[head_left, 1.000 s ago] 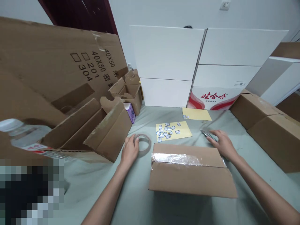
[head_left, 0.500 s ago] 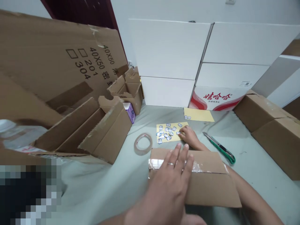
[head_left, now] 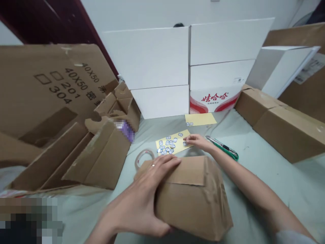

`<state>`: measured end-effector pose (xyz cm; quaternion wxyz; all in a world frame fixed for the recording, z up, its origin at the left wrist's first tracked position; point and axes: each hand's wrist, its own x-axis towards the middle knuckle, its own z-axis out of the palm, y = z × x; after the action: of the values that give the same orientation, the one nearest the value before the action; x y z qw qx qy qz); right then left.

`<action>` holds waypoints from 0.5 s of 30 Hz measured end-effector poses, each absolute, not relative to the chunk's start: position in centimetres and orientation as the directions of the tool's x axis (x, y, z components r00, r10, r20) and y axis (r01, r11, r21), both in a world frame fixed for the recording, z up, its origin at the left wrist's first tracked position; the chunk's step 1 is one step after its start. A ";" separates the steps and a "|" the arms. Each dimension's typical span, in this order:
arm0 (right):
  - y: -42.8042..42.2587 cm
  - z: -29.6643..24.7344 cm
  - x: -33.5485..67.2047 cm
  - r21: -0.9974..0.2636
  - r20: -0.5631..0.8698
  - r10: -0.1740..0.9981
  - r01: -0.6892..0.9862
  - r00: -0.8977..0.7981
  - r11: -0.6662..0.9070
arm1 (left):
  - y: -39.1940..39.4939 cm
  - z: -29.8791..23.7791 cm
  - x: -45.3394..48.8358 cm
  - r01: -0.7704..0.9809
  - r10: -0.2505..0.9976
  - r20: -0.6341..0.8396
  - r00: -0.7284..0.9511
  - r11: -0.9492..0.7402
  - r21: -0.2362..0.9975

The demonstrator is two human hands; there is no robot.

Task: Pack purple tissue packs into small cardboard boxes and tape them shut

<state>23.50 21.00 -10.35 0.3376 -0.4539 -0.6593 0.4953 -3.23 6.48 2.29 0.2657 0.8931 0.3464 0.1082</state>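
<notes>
A small brown cardboard box (head_left: 188,203) is tilted in front of me, a flap folded across the face turned up. My left hand (head_left: 149,189) clasps its left side, fingers over the top and thumb at the lower edge. Beyond the box lies a yellow sheet (head_left: 180,149) with several small white, blue-edged labels (head_left: 168,142) scattered on it. At the sheet's right edge, the closed fingertips of my right hand (head_left: 199,141) pinch one such label (head_left: 185,143). A roll of clear tape (head_left: 139,156) lies behind the box, partly hidden by it.
A green utility knife (head_left: 224,149) lies right of my right hand. Farther back is a second yellow sheet (head_left: 203,119) with two labels. White boxes (head_left: 162,101) wall off the back. Open cardboard boxes (head_left: 101,162) stand left, a long brown box (head_left: 286,125) right.
My left hand has gone from lying flat on the taped top to gripping the box's side. The box has turned and tilted. My right hand stays at the label; the view has swung right.
</notes>
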 end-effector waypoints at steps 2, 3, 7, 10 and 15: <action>19.2 -8.6 24.7 -0.987 0.058 0.943 0.120 -0.329 0.103 | 6.9 1.8 -5.2 0.512 0.662 0.042 0.749 -0.617 0.597; 17.9 -7.5 25.4 -0.992 0.090 0.943 0.053 -0.320 0.113 | 7.1 1.6 -5.9 0.491 0.656 0.049 0.754 -0.611 0.621; 10.7 -1.8 27.4 -0.979 0.203 0.905 -0.110 -0.375 0.173 | 7.7 1.2 -7.0 0.460 0.645 0.030 0.763 -0.576 0.676; 5.5 2.8 27.2 -0.923 0.348 0.773 -0.051 -0.530 0.381 | 7.7 1.2 -6.7 0.447 0.631 0.034 0.775 -0.585 0.676; 2.5 5.4 25.7 -0.836 0.362 0.668 0.090 -0.650 0.541 | 7.6 1.2 -6.6 0.439 0.631 0.058 0.774 -0.600 0.669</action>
<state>25.74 2.54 5.45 0.3461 -0.2346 -0.8067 0.4176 -6.61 7.58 1.23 0.3288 0.8825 0.3032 0.1456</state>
